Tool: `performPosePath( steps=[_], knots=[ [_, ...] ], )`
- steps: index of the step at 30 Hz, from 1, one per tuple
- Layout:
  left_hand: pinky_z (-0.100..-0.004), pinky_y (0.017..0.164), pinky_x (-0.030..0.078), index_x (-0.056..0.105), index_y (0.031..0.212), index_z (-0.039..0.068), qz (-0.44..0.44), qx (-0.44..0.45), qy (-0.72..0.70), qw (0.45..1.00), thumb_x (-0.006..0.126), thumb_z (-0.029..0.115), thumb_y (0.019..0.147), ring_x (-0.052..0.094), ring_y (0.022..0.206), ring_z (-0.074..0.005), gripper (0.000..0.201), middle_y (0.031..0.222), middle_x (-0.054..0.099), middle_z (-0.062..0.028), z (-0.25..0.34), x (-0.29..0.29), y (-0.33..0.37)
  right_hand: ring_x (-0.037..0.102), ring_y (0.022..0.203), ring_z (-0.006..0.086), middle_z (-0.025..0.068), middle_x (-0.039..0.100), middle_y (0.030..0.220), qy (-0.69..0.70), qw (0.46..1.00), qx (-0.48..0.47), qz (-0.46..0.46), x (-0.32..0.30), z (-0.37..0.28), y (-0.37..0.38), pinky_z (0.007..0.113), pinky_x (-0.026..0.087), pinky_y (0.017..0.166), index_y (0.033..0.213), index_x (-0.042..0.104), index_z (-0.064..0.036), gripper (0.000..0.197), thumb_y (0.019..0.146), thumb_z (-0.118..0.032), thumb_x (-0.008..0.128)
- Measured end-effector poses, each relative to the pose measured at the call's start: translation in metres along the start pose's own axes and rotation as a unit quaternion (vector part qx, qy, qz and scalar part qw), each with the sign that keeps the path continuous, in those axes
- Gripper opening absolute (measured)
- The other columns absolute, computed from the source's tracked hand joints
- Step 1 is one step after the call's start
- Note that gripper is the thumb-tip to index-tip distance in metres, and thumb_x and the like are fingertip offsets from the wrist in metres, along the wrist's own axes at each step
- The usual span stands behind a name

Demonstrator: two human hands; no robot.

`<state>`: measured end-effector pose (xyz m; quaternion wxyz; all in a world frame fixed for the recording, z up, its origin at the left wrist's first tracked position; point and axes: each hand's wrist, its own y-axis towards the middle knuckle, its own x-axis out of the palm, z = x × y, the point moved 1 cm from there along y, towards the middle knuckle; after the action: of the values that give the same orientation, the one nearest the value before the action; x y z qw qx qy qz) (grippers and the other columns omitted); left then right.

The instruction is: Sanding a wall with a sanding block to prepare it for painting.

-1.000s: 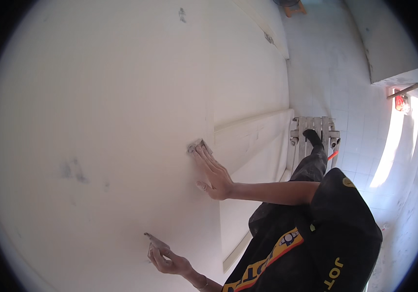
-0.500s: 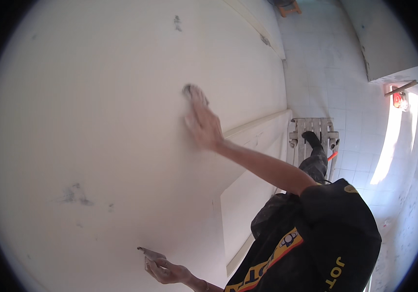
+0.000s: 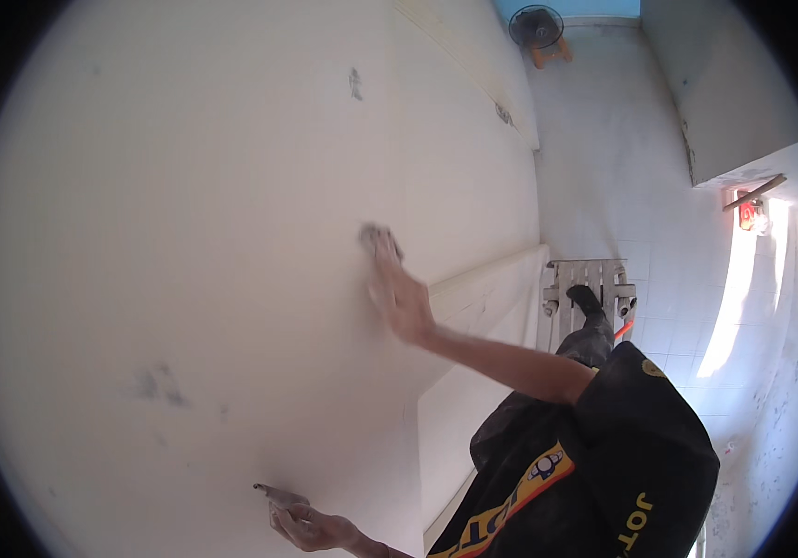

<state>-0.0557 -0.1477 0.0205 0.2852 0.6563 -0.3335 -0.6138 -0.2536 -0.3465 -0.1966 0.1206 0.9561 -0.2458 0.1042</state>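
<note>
My right hand [image 3: 401,296] reaches out over a broad off-white wall [image 3: 232,186]. Its fingers press a dark grey piece, which looks like sandpaper [image 3: 368,232], against the surface; blur softens its outline. Lower down and to the left, my left hand [image 3: 304,526] is closed round a thin grey tool with a dark tip, like a putty knife [image 3: 278,495], close to the wall. Grey smudges mark the wall: one patch [image 3: 162,384] above my left hand, and a smaller spot [image 3: 355,84] beyond my right hand.
My dark-shod foot [image 3: 585,298] stands on a worn slatted bench [image 3: 562,277]. A ledge [image 3: 487,274] juts from the wall beside my right forearm. At the far end, a black round fan-like object [image 3: 537,26] sits on a wooden stool [image 3: 555,54]. A red object [image 3: 749,214] is at right.
The view has shifted, so the scene sits lower and the fan-like object shows more fully. My right hand has slid a little along the wall. Both hands keep their hold.
</note>
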Motion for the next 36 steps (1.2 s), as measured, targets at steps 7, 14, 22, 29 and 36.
performPosePath(
  steps=[7,14,22,29,36],
  knots=[
    [-0.0404,0.071,0.049,0.056,0.112,-0.008,0.025,0.012,0.007,1.000,0.054,0.032,0.096,0.056,0.098,-0.0314,0.044,0.105,0.056,-0.0209,0.006,0.011,-0.003,0.016,0.143,0.0333,0.0221,0.022,0.152,0.004,0.999,0.010,0.032,-0.010,0.004,0.053,0.038,0.019,0.115,0.147,0.018,0.0011,0.064,0.093,-0.020,0.046],
    [-0.0395,0.071,0.050,0.056,0.114,-0.009,0.021,-0.024,-0.056,0.998,0.052,0.030,0.097,0.057,0.097,-0.0303,0.043,0.106,0.056,-0.0207,0.002,0.017,-0.004,0.020,0.141,0.0356,0.0228,0.024,0.150,0.027,0.999,-0.032,-0.028,-0.005,0.003,-0.003,0.037,0.021,0.115,0.146,0.022,0.0021,0.062,0.093,-0.019,0.047],
    [-0.0380,0.064,0.050,0.063,0.075,0.002,0.134,0.091,-0.078,0.984,0.060,0.017,0.092,0.058,0.065,-0.0239,0.023,0.072,0.063,-0.0107,0.013,0.016,0.013,0.019,0.142,0.0338,0.0223,0.023,0.151,-0.017,0.998,-0.018,0.052,-0.015,0.028,0.100,0.037,0.021,0.115,0.147,0.018,-0.0002,0.066,0.093,-0.023,0.049],
    [-0.0391,0.061,0.049,0.060,0.073,0.001,0.259,0.101,-0.029,0.960,0.059,0.012,0.092,0.056,0.067,-0.0247,0.022,0.068,0.060,-0.0098,-0.010,0.017,0.024,0.017,0.143,0.0307,0.0198,0.021,0.153,-0.091,0.994,-0.057,0.029,-0.008,0.023,0.114,0.039,0.022,0.115,0.147,0.019,-0.0015,0.066,0.094,-0.027,0.048],
    [-0.0401,0.061,0.050,0.060,0.073,0.001,0.235,0.062,-0.013,0.970,0.056,0.018,0.095,0.055,0.066,-0.0251,0.028,0.068,0.059,-0.0098,0.014,0.002,0.014,0.015,0.143,0.0302,0.0148,0.021,0.154,-0.017,0.995,-0.085,0.044,-0.030,0.036,0.185,0.039,0.019,0.116,0.148,0.020,-0.0034,0.064,0.095,-0.028,0.046]
  ],
)
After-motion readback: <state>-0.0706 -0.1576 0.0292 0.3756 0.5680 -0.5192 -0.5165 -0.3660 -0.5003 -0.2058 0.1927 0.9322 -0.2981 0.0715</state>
